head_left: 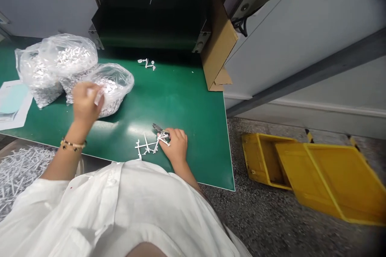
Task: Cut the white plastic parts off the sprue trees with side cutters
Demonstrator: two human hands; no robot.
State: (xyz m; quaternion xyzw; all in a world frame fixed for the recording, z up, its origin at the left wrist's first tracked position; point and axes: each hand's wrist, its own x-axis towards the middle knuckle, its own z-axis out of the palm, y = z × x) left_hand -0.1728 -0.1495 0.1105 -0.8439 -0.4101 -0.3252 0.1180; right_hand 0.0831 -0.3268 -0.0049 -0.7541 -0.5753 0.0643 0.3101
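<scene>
My left hand (85, 102), a bracelet at its wrist, hovers over the open mouth of a clear plastic bag (125, 82) of small white pieces. Its fingers are curled around what looks like a small white plastic part (98, 95), blurred by motion. Low on the green table, my right hand (177, 143) is closed around a pair of side cutters (157, 128), whose jaws point away to the left. A branching white plastic sprue (146, 144) lies against the cutters and right fingers. The cutter handles are mostly hidden in the palm.
Two more bags (70, 54) of white pieces stand at the back left, near a paper sheet (24, 122). Another sprue (147, 64) lies farther back. A cardboard piece (218, 40) stands at the right edge. White sprues (22, 172) fill a container lower left; yellow bins (325, 176) lie on the floor.
</scene>
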